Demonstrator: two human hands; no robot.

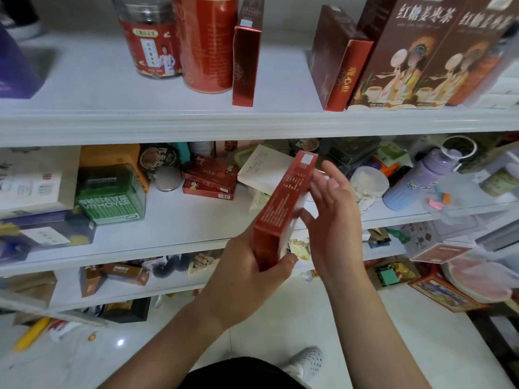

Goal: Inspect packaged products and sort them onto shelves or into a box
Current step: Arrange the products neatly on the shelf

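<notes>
Between the hands: red box (283, 209), up in the air, stood on end and tilted, top leaning to the right, in front of the middle shelf (182, 220).
Left hand (247, 273): grips the low end of the red box, thumb curled round the near corner, other fingers hidden behind the box.
Right hand (334, 220): held flat just beside the right face of the red box, fingers (331, 175) straight and a little spread, holding nothing; cannot tell if the thumb touches the box.
Top shelf (168, 122): jar (151, 46) and red can (207, 43) side by side, thin box (247, 60) upright just right of the can; well off to the right, dark box (337, 60) next to two big brown boxes (407, 51).
Middle shelf: green box (112, 195) at the left, orange box (112, 158) behind it, two flat boxes (209, 178) stacked, white box (264, 169) tilted behind the red box, purple bottle (415, 178) at the right.
Low shelf (174, 284): small brown packs (123, 273) at the left.
Floor (280, 318): white tiles, yellow thing (31, 332) at the left, white shoe (306, 363) at the bottom.
</notes>
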